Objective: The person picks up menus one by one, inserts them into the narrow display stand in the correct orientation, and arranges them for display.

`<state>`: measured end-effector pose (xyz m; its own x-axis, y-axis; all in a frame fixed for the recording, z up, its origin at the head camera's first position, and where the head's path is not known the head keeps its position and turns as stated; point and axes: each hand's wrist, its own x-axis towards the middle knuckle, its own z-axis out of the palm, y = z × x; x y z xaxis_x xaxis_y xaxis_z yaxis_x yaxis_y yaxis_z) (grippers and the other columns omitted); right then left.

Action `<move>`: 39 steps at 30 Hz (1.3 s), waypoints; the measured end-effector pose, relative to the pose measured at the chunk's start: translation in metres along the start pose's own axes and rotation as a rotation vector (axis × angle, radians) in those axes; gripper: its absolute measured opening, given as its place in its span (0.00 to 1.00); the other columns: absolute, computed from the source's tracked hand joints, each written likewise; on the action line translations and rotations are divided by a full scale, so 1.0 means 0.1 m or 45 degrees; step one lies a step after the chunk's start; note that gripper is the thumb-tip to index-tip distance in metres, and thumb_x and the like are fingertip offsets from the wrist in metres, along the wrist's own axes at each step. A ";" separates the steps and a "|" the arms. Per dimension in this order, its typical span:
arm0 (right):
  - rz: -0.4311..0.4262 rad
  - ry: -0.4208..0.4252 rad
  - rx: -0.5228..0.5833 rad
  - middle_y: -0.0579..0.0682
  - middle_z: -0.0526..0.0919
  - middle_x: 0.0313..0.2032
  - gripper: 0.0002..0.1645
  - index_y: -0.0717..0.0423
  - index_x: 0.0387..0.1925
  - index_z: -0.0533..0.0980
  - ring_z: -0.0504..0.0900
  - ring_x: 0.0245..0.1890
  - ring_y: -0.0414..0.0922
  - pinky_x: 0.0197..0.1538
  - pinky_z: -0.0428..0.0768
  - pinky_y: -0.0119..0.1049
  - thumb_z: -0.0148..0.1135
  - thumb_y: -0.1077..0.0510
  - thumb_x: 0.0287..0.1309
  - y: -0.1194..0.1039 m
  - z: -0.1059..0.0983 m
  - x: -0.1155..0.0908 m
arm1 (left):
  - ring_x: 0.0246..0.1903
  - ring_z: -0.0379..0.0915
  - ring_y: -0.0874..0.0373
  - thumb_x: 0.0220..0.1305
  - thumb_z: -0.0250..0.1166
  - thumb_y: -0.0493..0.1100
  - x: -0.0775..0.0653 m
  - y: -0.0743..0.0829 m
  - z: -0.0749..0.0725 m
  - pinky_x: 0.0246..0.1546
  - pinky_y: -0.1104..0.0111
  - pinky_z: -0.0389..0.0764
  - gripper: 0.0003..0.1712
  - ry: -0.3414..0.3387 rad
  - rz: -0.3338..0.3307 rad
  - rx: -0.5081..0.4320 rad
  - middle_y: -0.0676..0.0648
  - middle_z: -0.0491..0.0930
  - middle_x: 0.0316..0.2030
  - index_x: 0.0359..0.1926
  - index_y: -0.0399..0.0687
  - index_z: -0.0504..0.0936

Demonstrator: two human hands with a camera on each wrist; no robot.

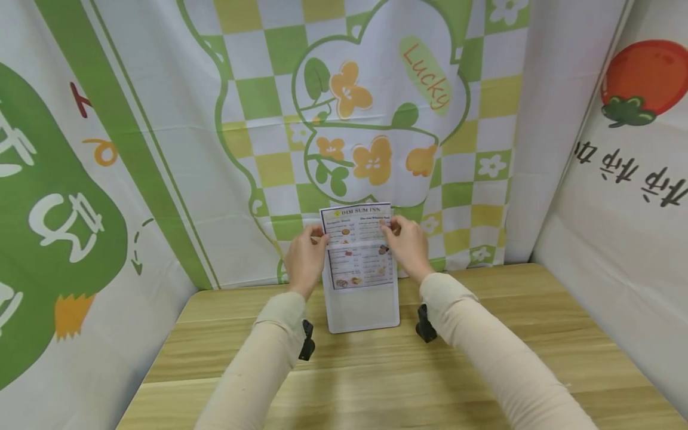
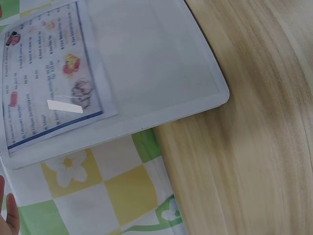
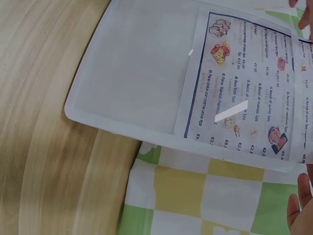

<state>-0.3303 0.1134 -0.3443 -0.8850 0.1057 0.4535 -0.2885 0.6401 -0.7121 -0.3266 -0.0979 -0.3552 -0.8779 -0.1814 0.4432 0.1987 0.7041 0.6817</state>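
A printed menu sheet headed "DIM SUM INN" sits partway inside a white-rimmed clear holder, its top sticking out above the holder's upper edge. The holder stands on the table near its back edge. My left hand pinches the sheet's left edge, and my right hand pinches its right edge with the thumb in front. In the left wrist view the sheet's lower edge lies behind the clear front, above a blank stretch of the holder. Only bits of fingers show in the right wrist view.
The wooden table ends just behind the holder. A green and yellow checked cloth hangs behind it, with printed cloths at both sides. Black devices are strapped at both wrists.
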 end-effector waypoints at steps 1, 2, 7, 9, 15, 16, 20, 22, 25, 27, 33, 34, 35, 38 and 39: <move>0.004 -0.008 -0.005 0.55 0.82 0.37 0.13 0.60 0.43 0.80 0.78 0.36 0.50 0.39 0.75 0.44 0.62 0.53 0.68 0.01 0.00 -0.01 | 0.41 0.78 0.56 0.69 0.63 0.50 0.00 0.01 0.00 0.38 0.60 0.74 0.14 0.012 0.012 -0.010 0.53 0.84 0.45 0.52 0.52 0.81; 0.008 -0.013 -0.007 0.55 0.82 0.37 0.13 0.60 0.43 0.80 0.78 0.36 0.50 0.39 0.75 0.44 0.62 0.53 0.68 0.02 0.00 -0.01 | 0.41 0.78 0.56 0.69 0.63 0.50 0.01 0.02 0.00 0.39 0.60 0.74 0.14 0.022 0.019 -0.013 0.53 0.84 0.45 0.51 0.52 0.81; 0.004 -0.006 0.012 0.55 0.82 0.39 0.15 0.59 0.47 0.80 0.78 0.37 0.50 0.39 0.76 0.44 0.62 0.53 0.67 0.01 -0.01 0.00 | 0.38 0.78 0.55 0.69 0.64 0.49 -0.01 0.04 0.00 0.38 0.60 0.74 0.11 0.025 0.017 -0.029 0.51 0.84 0.41 0.48 0.51 0.82; -0.007 0.011 0.032 0.54 0.82 0.40 0.16 0.60 0.50 0.79 0.78 0.38 0.50 0.40 0.76 0.44 0.62 0.54 0.67 0.00 -0.02 0.01 | 0.36 0.79 0.56 0.69 0.64 0.48 -0.03 0.04 0.00 0.36 0.61 0.74 0.11 0.010 0.001 -0.029 0.51 0.85 0.40 0.48 0.50 0.82; -0.038 0.044 0.048 0.55 0.83 0.40 0.15 0.61 0.50 0.79 0.78 0.39 0.50 0.41 0.76 0.44 0.63 0.56 0.67 -0.04 -0.04 0.04 | 0.33 0.78 0.56 0.69 0.64 0.49 -0.05 0.01 0.01 0.31 0.63 0.73 0.12 -0.013 -0.028 0.001 0.51 0.85 0.40 0.48 0.50 0.83; -0.039 0.041 0.043 0.55 0.83 0.40 0.15 0.61 0.50 0.80 0.78 0.38 0.50 0.41 0.76 0.44 0.63 0.56 0.67 -0.03 -0.04 0.03 | 0.33 0.79 0.56 0.69 0.64 0.49 -0.05 0.01 0.01 0.31 0.63 0.73 0.12 -0.009 -0.025 0.005 0.51 0.85 0.40 0.48 0.50 0.83; -0.033 0.010 0.022 0.55 0.83 0.40 0.13 0.61 0.48 0.80 0.78 0.38 0.51 0.41 0.75 0.44 0.62 0.57 0.67 0.00 -0.03 0.01 | 0.37 0.79 0.56 0.69 0.64 0.51 -0.02 0.02 -0.01 0.33 0.62 0.74 0.14 0.024 -0.004 0.000 0.52 0.85 0.44 0.49 0.51 0.82; -0.027 -0.009 0.014 0.55 0.83 0.40 0.13 0.61 0.48 0.80 0.78 0.39 0.51 0.42 0.75 0.44 0.62 0.57 0.67 0.02 -0.02 0.00 | 0.40 0.78 0.56 0.68 0.64 0.52 0.00 0.02 -0.02 0.35 0.61 0.74 0.14 0.053 0.010 -0.009 0.53 0.85 0.44 0.49 0.52 0.83; -0.021 -0.014 0.018 0.54 0.83 0.40 0.13 0.59 0.48 0.80 0.78 0.39 0.50 0.41 0.76 0.43 0.62 0.56 0.67 0.04 -0.01 -0.01 | 0.41 0.77 0.56 0.67 0.65 0.52 0.00 0.03 -0.02 0.38 0.60 0.73 0.13 0.076 0.027 -0.022 0.54 0.85 0.44 0.48 0.53 0.83; -0.027 0.005 0.031 0.53 0.83 0.40 0.13 0.58 0.49 0.80 0.77 0.39 0.49 0.41 0.75 0.43 0.63 0.57 0.67 0.04 0.00 0.00 | 0.40 0.77 0.56 0.67 0.66 0.51 0.00 0.02 -0.02 0.38 0.61 0.73 0.12 0.067 0.029 -0.024 0.53 0.85 0.42 0.47 0.53 0.83; -0.088 0.039 0.041 0.52 0.84 0.39 0.09 0.55 0.46 0.82 0.78 0.38 0.49 0.40 0.75 0.43 0.63 0.60 0.65 0.03 0.01 -0.01 | 0.40 0.77 0.57 0.66 0.66 0.50 -0.03 -0.01 -0.02 0.37 0.62 0.72 0.12 0.022 0.019 -0.023 0.53 0.85 0.42 0.49 0.54 0.83; -0.090 0.031 0.039 0.52 0.84 0.39 0.08 0.55 0.45 0.82 0.78 0.38 0.49 0.40 0.75 0.43 0.63 0.60 0.66 0.04 0.02 -0.02 | 0.39 0.78 0.56 0.66 0.67 0.49 -0.04 -0.02 -0.02 0.37 0.62 0.72 0.13 0.020 0.023 -0.027 0.53 0.86 0.42 0.49 0.54 0.83; -0.088 0.022 0.036 0.52 0.84 0.39 0.08 0.55 0.45 0.82 0.78 0.38 0.49 0.40 0.75 0.43 0.62 0.60 0.66 0.05 0.02 -0.03 | 0.39 0.78 0.56 0.66 0.67 0.48 -0.04 -0.02 -0.03 0.36 0.62 0.73 0.13 0.015 0.033 -0.029 0.53 0.86 0.43 0.50 0.55 0.82; -0.076 -0.004 0.028 0.52 0.84 0.39 0.08 0.55 0.45 0.82 0.78 0.38 0.48 0.40 0.75 0.43 0.62 0.60 0.67 0.07 0.03 -0.05 | 0.37 0.80 0.56 0.66 0.67 0.46 -0.06 -0.04 -0.04 0.33 0.62 0.74 0.14 0.001 0.073 -0.015 0.52 0.86 0.43 0.52 0.56 0.82; -0.070 -0.012 0.028 0.51 0.84 0.39 0.08 0.55 0.45 0.82 0.78 0.39 0.48 0.41 0.75 0.43 0.62 0.60 0.67 0.07 0.03 -0.05 | 0.37 0.80 0.56 0.66 0.67 0.45 -0.06 -0.05 -0.04 0.32 0.63 0.74 0.14 -0.006 0.087 -0.004 0.52 0.86 0.43 0.52 0.55 0.82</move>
<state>-0.3293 0.1152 -0.3535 -0.8711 0.0633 0.4870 -0.3446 0.6279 -0.6979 -0.3206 -0.1033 -0.3593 -0.8643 -0.1301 0.4859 0.2593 0.7125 0.6520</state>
